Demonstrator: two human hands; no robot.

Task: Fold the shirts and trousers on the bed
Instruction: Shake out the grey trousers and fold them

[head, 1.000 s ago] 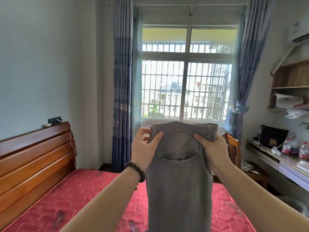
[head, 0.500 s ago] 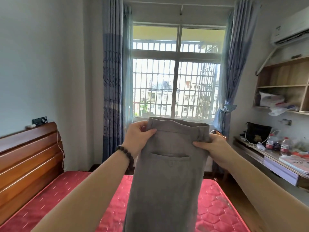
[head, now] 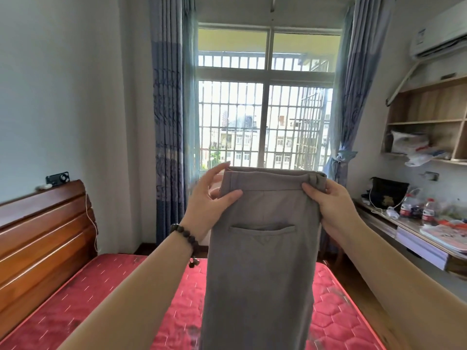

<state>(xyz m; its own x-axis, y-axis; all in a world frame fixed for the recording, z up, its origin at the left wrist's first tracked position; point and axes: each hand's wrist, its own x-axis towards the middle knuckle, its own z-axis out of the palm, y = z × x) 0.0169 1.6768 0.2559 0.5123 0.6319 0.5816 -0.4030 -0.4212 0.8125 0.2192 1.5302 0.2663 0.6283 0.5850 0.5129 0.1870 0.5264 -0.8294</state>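
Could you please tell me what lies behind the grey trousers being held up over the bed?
Behind the grey trousers show the red mattress, the barred window above the waistband, and a chair edge beside them. The mattress's middle strip and the wall below the window are covered.

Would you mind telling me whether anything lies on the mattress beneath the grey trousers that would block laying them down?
Nothing visible does: the grey trousers hang over bare red mattress, though they hide the strip directly behind them.

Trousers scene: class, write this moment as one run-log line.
stage: trousers held up | trousers: hanging above bed, pocket visible | left hand: pinches waistband | right hand: grips waistband
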